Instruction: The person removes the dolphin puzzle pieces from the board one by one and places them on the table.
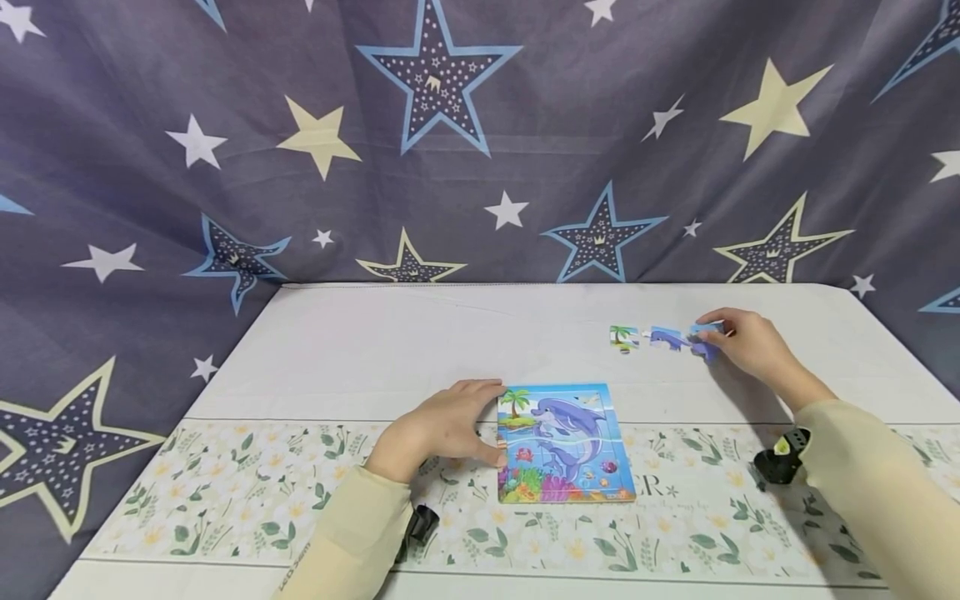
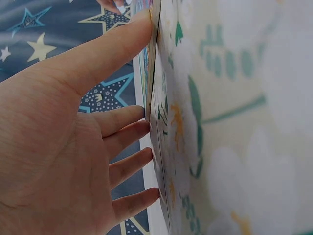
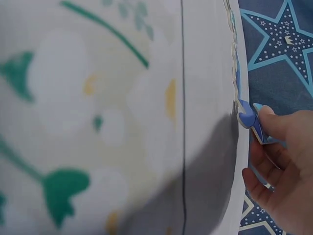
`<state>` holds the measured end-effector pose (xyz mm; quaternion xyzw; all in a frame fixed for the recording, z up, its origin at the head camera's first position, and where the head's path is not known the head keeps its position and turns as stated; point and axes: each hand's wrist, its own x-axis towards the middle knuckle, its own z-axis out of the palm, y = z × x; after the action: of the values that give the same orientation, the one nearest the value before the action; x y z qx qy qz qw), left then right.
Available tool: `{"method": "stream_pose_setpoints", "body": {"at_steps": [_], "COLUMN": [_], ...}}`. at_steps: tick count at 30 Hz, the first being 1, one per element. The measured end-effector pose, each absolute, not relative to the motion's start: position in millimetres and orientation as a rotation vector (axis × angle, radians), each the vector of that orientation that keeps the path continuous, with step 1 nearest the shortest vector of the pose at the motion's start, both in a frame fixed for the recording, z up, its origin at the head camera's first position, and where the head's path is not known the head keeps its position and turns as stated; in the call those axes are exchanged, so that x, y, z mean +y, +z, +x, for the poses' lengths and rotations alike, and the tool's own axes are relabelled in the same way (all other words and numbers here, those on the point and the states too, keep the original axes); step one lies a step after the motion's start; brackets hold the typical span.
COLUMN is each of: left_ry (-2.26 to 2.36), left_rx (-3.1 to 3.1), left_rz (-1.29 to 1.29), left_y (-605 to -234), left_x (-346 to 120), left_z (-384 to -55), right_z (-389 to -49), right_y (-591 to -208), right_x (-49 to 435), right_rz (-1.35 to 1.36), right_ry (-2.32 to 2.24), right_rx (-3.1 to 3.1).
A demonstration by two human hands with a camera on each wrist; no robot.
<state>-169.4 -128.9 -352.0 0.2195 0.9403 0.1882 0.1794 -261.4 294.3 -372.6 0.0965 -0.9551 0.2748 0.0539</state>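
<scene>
A square dolphin jigsaw puzzle [image 1: 564, 433] lies on the table in front of me. Along its left side rests my left hand [image 1: 446, 423], thumb and fingers spread out and touching its edge; the left wrist view shows the thumb [image 2: 117, 44] against that edge. Farther back on the right, my right hand [image 1: 757, 346] pinches a blue puzzle piece [image 1: 702, 343] between thumb and fingers. That piece [image 3: 252, 117] looks tilted in the right wrist view. Left of it lie a dolphin-head piece [image 1: 665, 339] and a palm-tree piece [image 1: 623, 337].
The white table [image 1: 420, 342] carries a floral band [image 1: 300, 492] across its front part. Behind it hangs a dark cloth with stars [image 1: 510, 167]. Black wrist devices [image 1: 780, 457] sit under both sleeves.
</scene>
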Motion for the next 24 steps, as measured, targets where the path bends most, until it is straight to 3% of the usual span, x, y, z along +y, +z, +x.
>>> {"method": "stream_pose_setpoints", "body": {"at_steps": [24], "left_ry": [0.533], "left_rx": [2.656], "left_rz": [0.611], "left_y": [-350.5], "left_x": [-127.3], "left_z": [-169.5], "right_z": [-267.8], "right_y": [-374.0], "right_x": [294.3], "right_rz": [0.044], "right_ry": [0.735], "right_rx": [-3.063]}}
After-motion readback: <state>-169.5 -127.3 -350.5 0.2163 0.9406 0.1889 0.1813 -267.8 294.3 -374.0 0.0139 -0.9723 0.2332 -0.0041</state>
